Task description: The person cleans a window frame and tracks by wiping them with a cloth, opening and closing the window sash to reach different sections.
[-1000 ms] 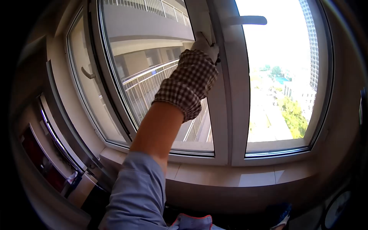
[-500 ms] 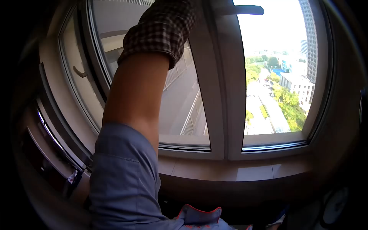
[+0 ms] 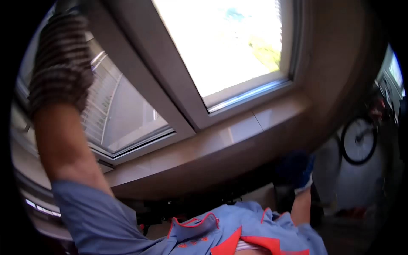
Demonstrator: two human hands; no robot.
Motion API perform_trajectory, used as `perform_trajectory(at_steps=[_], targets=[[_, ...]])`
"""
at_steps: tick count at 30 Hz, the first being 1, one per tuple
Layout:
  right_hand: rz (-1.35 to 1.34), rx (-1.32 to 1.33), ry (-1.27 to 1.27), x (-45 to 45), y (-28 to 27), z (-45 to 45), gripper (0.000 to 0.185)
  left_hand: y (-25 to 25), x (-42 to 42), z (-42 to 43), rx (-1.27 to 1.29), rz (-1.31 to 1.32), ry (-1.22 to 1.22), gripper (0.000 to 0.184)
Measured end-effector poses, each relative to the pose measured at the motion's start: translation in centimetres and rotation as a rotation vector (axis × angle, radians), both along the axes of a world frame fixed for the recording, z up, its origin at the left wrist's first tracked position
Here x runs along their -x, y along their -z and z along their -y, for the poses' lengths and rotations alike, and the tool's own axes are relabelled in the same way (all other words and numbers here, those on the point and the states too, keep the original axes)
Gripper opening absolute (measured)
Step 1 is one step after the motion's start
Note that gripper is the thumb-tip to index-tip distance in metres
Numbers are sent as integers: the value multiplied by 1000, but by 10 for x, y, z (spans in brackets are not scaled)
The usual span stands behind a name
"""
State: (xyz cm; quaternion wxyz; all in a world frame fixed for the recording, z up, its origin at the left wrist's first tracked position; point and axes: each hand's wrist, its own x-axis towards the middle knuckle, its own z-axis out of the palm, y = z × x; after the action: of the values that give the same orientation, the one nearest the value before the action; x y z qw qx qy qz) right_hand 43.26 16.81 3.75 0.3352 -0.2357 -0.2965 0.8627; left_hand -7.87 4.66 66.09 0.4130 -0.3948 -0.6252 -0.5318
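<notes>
My left arm stretches up along the left side, a brown checkered oversleeve (image 3: 63,63) covering the forearm. My left hand (image 3: 72,8) is a dark blur at the top edge, in front of the window; its fingers cannot be made out. The window sash (image 3: 140,89) with a grey frame stands beside that arm. Low on the right, my right hand (image 3: 304,174) wears a blue glove with a white cuff. It hangs below the sill, in shadow, and its fingers and anything in them are too dark to tell.
A tiled windowsill (image 3: 221,136) runs below the panes. The right-hand window pane (image 3: 229,46) is bright with daylight. A bicycle wheel (image 3: 359,140) stands at the right by the wall. Dark clutter lies under the sill.
My view has turned right and tilted, so the window and my raised left arm now sit further left. My right gloved hand and the bicycle wheel have come into clearer view.
</notes>
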Motion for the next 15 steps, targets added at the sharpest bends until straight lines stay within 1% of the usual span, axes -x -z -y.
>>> perform_trajectory(at_steps=[3,5,7,9,10,12,13,15], targets=[[-221,-118,-46,0,-8,-16,68,33,6,-22,111,-76,-17,34],[-358,-139,0,10,-15,-30,69,47,6,-6,133,-91,-46,35],[-397,-22,176,17,-25,-27,69,69,1,3,152,-87,-76,35],[-413,176,417,24,-29,-37,67,77,0,25,143,-96,-104,35],[-418,97,346,23,-10,-53,65,80,5,29,147,-92,-122,35],[-445,-66,177,10,48,-96,62,90,9,35,147,-82,-148,35],[-397,-47,239,12,48,-99,57,95,9,38,152,-76,-166,35],[-352,-80,289,20,54,-117,57,96,13,62,160,-84,-226,35]])
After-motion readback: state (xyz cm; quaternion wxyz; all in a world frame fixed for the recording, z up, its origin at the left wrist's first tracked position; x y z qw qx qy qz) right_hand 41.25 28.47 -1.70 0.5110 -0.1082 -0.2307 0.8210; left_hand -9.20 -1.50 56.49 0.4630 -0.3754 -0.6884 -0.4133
